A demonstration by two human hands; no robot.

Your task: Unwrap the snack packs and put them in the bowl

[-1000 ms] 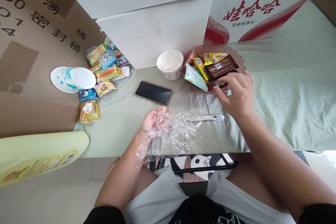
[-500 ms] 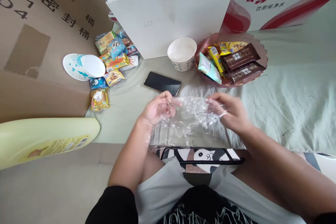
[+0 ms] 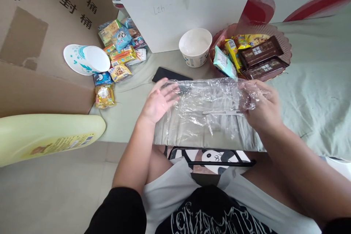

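Observation:
A sheet of clear plastic wrap (image 3: 208,111) is stretched wide between my two hands above the green tablecloth (image 3: 309,91). My left hand (image 3: 159,100) holds its left edge, fingers partly spread. My right hand (image 3: 261,108) grips the right edge, with film bunched over the fingers. A white pen (image 3: 222,112) shows through the film below it. A black phone (image 3: 170,75) lies just beyond the film, partly covered by it. Behind stand a white paper bowl (image 3: 195,46) and a pink scalloped plate (image 3: 285,44) holding chocolate bars (image 3: 260,50) and snack packets.
A pile of snack packets (image 3: 117,51) lies at the back left beside a paper lid (image 3: 85,59) and a brown carton (image 3: 35,36). White boxes (image 3: 186,0) wall off the back. A pale yellow board (image 3: 46,137) juts in at left. A panda-print stool (image 3: 211,157) sits below the table edge.
My right hand left the plate, took the film's right side, and both hands pulled apart, spreading the crumpled film into a wide sheet and lifting it towards the phone.

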